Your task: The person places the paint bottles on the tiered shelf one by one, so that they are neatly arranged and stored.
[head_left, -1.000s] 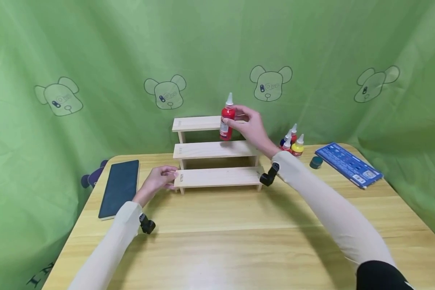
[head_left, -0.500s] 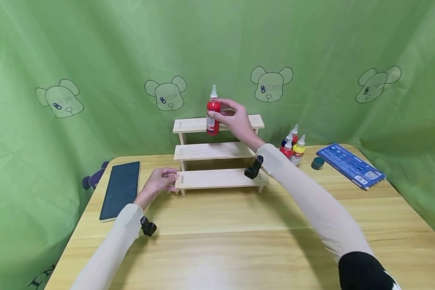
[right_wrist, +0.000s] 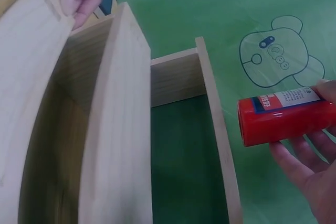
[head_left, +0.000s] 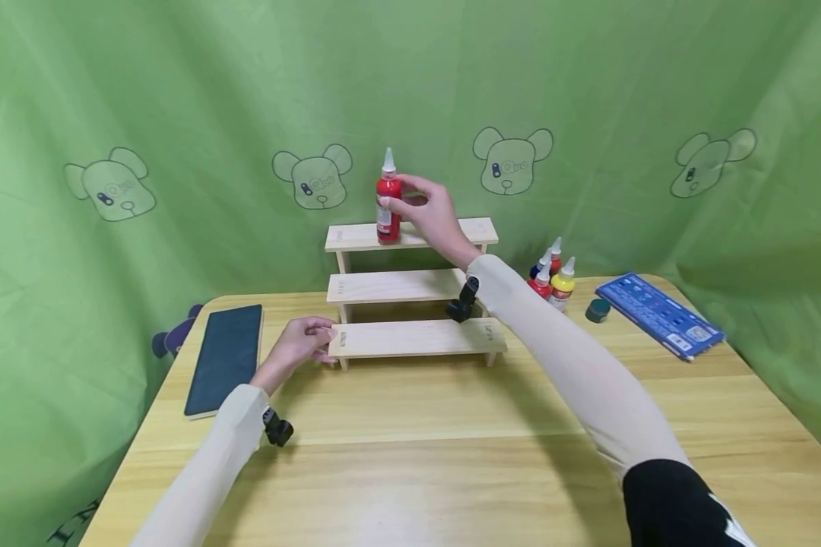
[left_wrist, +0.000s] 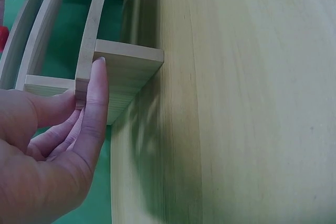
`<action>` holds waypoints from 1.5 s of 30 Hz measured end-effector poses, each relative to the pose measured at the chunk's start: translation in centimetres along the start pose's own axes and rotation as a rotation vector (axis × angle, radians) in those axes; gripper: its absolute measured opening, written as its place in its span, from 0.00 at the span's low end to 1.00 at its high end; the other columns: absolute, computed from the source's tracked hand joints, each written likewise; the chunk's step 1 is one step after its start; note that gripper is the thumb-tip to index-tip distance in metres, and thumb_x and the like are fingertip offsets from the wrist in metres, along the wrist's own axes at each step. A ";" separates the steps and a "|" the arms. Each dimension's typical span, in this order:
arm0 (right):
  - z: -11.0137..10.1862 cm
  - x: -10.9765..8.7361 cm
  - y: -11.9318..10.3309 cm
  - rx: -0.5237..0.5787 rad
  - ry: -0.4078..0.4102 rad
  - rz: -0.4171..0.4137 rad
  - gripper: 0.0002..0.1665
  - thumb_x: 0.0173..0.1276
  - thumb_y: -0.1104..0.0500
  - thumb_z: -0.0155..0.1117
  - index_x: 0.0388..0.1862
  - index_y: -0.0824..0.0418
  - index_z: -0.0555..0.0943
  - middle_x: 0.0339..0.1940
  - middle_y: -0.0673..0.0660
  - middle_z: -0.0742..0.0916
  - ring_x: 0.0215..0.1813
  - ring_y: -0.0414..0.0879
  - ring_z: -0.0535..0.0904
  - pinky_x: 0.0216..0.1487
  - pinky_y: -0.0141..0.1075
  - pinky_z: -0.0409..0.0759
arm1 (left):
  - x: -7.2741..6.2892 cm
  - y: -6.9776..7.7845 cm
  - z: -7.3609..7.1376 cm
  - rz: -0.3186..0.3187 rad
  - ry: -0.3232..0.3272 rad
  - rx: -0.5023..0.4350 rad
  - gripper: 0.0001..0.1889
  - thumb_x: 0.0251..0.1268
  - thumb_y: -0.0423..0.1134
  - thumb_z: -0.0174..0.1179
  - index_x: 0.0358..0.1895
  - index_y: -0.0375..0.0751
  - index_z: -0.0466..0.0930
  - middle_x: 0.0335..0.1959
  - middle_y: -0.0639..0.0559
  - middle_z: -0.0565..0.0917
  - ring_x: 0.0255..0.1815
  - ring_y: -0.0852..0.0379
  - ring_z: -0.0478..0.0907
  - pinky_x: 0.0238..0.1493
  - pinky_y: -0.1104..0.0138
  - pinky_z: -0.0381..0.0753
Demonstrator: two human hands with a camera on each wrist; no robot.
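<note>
With my right hand [head_left: 429,215] curled round the red bottle [head_left: 387,207] at the top step of the wooden rack [head_left: 410,339], I'd lower it squarely and let go gently, while my left hand [head_left: 302,341] pinches the rack's lowest step steady.

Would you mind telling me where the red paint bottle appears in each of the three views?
Head view: the red paint bottle stands upper centre on the top shelf of the wooden stepped rack, held by the right hand.
Left wrist view: only a red sliver at the far left edge, probably the bottle.
Right wrist view: right side, lying sideways in frame.
Shared landmark: the wooden stepped rack.
</note>
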State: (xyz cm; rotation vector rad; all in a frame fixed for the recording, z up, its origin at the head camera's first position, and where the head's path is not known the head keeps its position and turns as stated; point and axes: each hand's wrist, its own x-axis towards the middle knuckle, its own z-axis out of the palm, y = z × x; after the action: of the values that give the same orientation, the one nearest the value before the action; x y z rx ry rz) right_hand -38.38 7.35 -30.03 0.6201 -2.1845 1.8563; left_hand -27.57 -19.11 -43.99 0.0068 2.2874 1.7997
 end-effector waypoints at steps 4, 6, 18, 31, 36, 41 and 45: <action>0.5 0.8 0.1 0.007 0.008 0.018 0.29 0.69 0.60 0.76 0.68 0.61 0.81 0.58 0.61 0.86 0.54 0.52 0.86 0.57 0.39 0.91 | 0.0 -0.1 -0.1 -0.001 -0.003 -0.009 0.20 0.79 0.27 0.56 0.68 0.20 0.71 0.42 0.42 0.80 0.32 0.57 0.81 0.42 0.63 0.95; 0.8 1.1 0.3 0.011 0.009 0.022 0.29 0.69 0.61 0.76 0.68 0.63 0.81 0.58 0.62 0.86 0.55 0.53 0.86 0.57 0.40 0.91 | 0.0 -0.1 0.0 0.002 -0.002 -0.013 0.20 0.78 0.27 0.56 0.67 0.19 0.71 0.42 0.42 0.80 0.31 0.57 0.81 0.41 0.64 0.95; 2.0 1.2 1.0 -0.076 -0.003 0.008 0.29 0.69 0.58 0.76 0.68 0.62 0.81 0.59 0.61 0.87 0.56 0.53 0.86 0.59 0.39 0.90 | -0.3 -0.1 0.3 0.007 0.004 0.010 0.18 0.79 0.28 0.57 0.65 0.20 0.74 0.40 0.43 0.81 0.26 0.58 0.83 0.37 0.65 0.94; 2.2 0.9 0.6 -0.177 -0.026 0.080 0.31 0.71 0.61 0.74 0.71 0.62 0.76 0.61 0.61 0.85 0.58 0.53 0.84 0.61 0.39 0.89 | -0.1 0.0 0.6 0.025 0.051 0.037 0.17 0.77 0.26 0.57 0.63 0.20 0.76 0.39 0.41 0.84 0.24 0.59 0.83 0.33 0.68 0.92; 1.0 0.3 -0.1 -0.164 -0.073 0.149 0.34 0.71 0.63 0.72 0.73 0.66 0.72 0.63 0.64 0.83 0.60 0.56 0.82 0.60 0.42 0.90 | 0.0 0.1 0.7 0.039 0.061 0.015 0.17 0.76 0.25 0.56 0.63 0.19 0.77 0.40 0.38 0.86 0.24 0.59 0.83 0.33 0.68 0.92; -1.7 -0.6 -1.4 -0.173 -0.055 0.131 0.31 0.72 0.63 0.71 0.70 0.68 0.73 0.62 0.65 0.83 0.59 0.56 0.82 0.60 0.43 0.90 | -0.3 0.2 0.6 0.078 0.043 -0.023 0.17 0.75 0.23 0.55 0.61 0.15 0.76 0.36 0.42 0.85 0.23 0.58 0.84 0.31 0.67 0.92; -4.6 -1.9 -1.9 -0.222 -0.054 0.086 0.26 0.74 0.64 0.68 0.67 0.70 0.75 0.60 0.66 0.84 0.55 0.54 0.82 0.60 0.46 0.90 | -0.4 0.1 0.3 0.051 0.056 -0.009 0.17 0.76 0.24 0.56 0.62 0.18 0.77 0.37 0.42 0.85 0.25 0.59 0.82 0.34 0.67 0.93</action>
State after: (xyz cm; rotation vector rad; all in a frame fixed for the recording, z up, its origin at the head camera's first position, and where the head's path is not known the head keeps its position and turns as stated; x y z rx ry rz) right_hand -36.34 11.95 -28.27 0.5454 -2.4432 1.6207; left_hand -27.18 -18.89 -43.90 0.0130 2.3374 1.8582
